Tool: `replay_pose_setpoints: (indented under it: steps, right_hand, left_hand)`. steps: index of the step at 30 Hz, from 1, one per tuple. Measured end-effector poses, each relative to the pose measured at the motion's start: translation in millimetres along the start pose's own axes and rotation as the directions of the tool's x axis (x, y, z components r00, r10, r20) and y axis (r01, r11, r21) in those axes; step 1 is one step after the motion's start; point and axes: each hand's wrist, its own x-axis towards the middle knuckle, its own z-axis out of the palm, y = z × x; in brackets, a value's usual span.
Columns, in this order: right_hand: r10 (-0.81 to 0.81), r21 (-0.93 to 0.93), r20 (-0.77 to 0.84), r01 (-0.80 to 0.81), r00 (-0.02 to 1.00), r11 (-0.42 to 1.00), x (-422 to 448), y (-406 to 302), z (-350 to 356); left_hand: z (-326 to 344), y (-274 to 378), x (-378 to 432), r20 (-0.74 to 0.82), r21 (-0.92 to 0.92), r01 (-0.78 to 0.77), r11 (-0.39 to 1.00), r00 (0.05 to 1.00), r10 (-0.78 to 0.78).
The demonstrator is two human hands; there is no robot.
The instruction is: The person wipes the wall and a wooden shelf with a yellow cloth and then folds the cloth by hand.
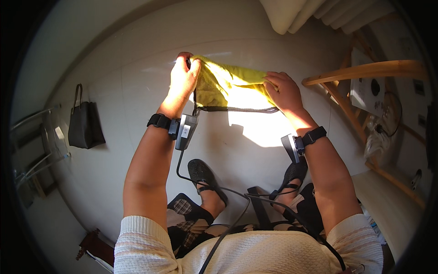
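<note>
A yellow cloth with a dark edging [236,77] is stretched between my two hands, well above the floor. My left hand [186,73] grips its upper left corner, thumb on the near side; a small dark thing shows between the thumb and fingers. At the other end, my right hand [282,89] pinches the cloth's right side. Strong sunlight washes out the cloth's lower middle. Each wrist bears a black strap with a grey device, the left one [186,132] and the right one [291,148], and black cables run from them towards my body.
A dark tote bag [85,126] stands on the left. Clear-framed shelving [41,150] is at the far left. On the right are a wooden frame [362,72] and a white box-like item [368,85]. Pale curtains [294,13] hang at the top. Cables cross above my feet.
</note>
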Motion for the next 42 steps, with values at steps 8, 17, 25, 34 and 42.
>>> replay_pose_setpoints:
  steps: [8,17,25,34,42]
  right_hand:
    - [0.514,0.545,-0.002,-0.430,0.858,0.720,44,20,-3]
    - [0.565,0.734,0.019,-0.395,0.825,0.552,28,27,-8]
    - [0.458,0.651,-0.009,-0.343,0.889,0.678,16,27,3]
    - [0.186,0.876,0.457,-0.477,0.870,0.074,2,-62,-43]
    - [0.369,0.846,0.290,-0.416,0.883,0.332,-7,-59,-8]
  left_hand:
    - [22,79,-27,0.467,-0.497,0.456,0.738,0.858,-0.216]
    - [37,15,-60,0.254,-0.216,0.087,0.972,0.967,-0.030]
    - [70,30,-115,0.576,-0.009,-0.401,0.916,0.747,0.332]
    - [44,33,-66,0.415,-0.636,0.316,0.704,0.909,-0.033]
    - [27,26,-82,0.648,-0.699,0.620,0.357,0.760,-0.051]
